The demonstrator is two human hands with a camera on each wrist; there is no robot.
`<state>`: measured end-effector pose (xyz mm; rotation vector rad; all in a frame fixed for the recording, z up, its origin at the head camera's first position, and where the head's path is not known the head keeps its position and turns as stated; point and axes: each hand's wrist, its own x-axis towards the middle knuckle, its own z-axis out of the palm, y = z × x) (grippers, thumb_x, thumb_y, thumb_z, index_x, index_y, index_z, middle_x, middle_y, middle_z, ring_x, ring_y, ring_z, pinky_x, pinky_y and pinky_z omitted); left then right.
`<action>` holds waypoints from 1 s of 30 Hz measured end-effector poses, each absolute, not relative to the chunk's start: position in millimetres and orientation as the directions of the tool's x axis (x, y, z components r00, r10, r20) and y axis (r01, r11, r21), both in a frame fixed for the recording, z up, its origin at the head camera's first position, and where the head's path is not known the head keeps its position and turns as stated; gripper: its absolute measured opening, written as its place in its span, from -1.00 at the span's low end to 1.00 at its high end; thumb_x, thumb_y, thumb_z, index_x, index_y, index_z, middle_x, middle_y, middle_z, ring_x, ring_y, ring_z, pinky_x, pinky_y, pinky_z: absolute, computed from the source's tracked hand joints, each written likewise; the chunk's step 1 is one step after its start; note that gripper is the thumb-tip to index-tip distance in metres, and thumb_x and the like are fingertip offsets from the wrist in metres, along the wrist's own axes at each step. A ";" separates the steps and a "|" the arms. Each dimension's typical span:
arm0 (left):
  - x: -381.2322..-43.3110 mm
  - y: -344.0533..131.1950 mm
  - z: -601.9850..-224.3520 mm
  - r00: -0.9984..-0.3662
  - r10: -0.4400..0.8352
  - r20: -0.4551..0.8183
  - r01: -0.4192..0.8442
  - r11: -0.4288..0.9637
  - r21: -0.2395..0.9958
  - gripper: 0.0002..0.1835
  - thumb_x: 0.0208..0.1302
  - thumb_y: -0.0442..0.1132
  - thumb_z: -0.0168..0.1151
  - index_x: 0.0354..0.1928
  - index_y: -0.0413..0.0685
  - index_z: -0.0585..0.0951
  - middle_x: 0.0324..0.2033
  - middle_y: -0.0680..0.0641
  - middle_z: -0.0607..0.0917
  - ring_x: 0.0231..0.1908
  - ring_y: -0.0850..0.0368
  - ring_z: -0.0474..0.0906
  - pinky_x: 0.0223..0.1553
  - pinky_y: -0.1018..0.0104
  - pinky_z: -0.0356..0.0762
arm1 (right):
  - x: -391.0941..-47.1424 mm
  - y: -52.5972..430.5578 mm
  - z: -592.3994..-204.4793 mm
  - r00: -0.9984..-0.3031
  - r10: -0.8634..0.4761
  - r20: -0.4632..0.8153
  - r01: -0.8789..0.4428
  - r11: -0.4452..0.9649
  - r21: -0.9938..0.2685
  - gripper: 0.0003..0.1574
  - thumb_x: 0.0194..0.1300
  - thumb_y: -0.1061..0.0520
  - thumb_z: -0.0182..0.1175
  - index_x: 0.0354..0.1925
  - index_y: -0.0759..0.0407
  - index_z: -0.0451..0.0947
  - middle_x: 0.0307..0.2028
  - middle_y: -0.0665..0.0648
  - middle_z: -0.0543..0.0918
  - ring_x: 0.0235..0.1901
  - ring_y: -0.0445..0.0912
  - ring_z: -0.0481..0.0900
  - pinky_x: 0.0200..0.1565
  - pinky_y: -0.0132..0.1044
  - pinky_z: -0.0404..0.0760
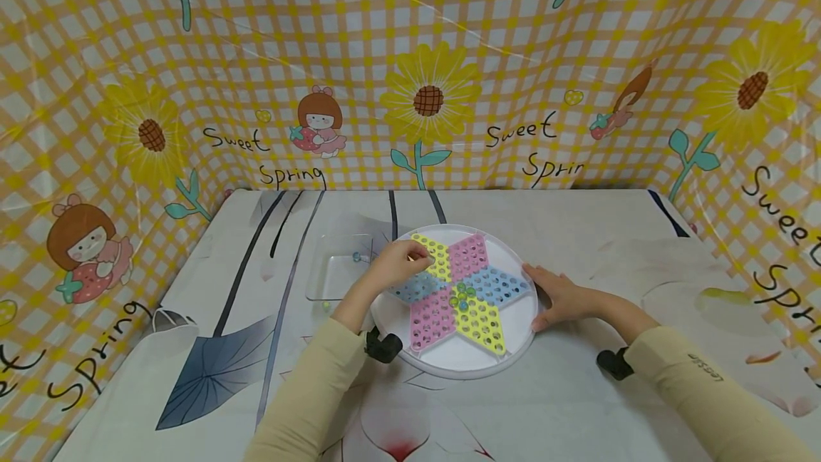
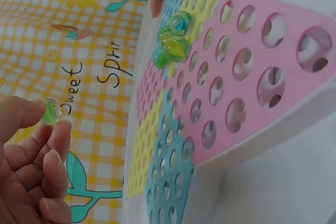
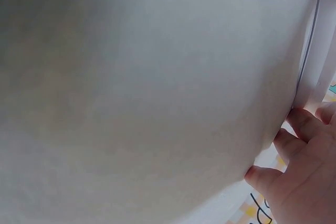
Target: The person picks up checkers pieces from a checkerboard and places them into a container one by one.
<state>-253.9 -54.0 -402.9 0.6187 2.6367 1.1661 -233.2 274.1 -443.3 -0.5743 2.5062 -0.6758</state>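
Note:
My left hand (image 1: 399,264) is over the upper left part of a round white Chinese checkers board (image 1: 436,371). Between its thumb and fingertips it pinches a clear glass marble (image 2: 51,112) with a green swirl, held above the board. A pink, yellow and blue star of holes covers the board's middle. Several green, yellow and blue marbles (image 1: 462,292) cluster near the star's centre. My right hand (image 1: 566,299) rests at the board's right rim, fingers and thumb spread along the edge. In the right wrist view its fingertips (image 3: 253,173) meet the table and rim.
A clear plastic box (image 1: 309,284) stands left of the board, with a bluish marble (image 1: 357,257) inside. By its front edge lies a yellow-green marble (image 1: 326,306). A white face mask (image 1: 168,337) lies at the table's left edge. A checked cloth (image 1: 359,13) hangs behind.

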 end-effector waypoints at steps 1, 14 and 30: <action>-254.5 -55.6 -402.9 -0.896 0.443 -0.007 0.290 0.599 0.747 -0.73 0.27 -0.16 0.11 -0.12 -0.20 0.59 -0.30 -0.06 0.62 -0.37 0.18 0.45 -0.41 0.43 0.39 | -233.4 274.5 -443.5 -0.798 -0.501 -0.335 -0.265 0.791 -0.551 0.45 -0.12 -0.17 0.41 0.32 0.53 -0.26 0.32 0.56 -0.16 0.28 0.45 -0.29 0.16 0.37 -0.35; -260.4 -85.4 -402.9 -0.948 0.314 0.054 0.224 0.536 0.814 -0.76 0.25 -0.19 0.13 -0.14 -0.22 0.57 -0.27 -0.12 0.62 -0.29 0.11 0.47 -0.27 0.35 0.44 | -234.9 273.9 -444.9 -0.799 -0.494 -0.343 -0.261 0.798 -0.543 0.46 -0.13 -0.19 0.40 0.33 0.52 -0.27 0.32 0.55 -0.18 0.29 0.43 -0.29 0.17 0.36 -0.35; -255.9 -134.1 -406.4 -0.983 0.154 0.099 0.166 0.514 0.842 -0.73 0.26 -0.19 0.12 -0.11 -0.24 0.57 -0.28 -0.15 0.64 -0.33 0.09 0.51 -0.34 0.35 0.43 | -235.9 274.4 -445.8 -0.795 -0.502 -0.340 -0.266 0.793 -0.548 0.45 -0.11 -0.18 0.40 0.33 0.51 -0.27 0.33 0.54 -0.18 0.29 0.43 -0.30 0.17 0.35 -0.35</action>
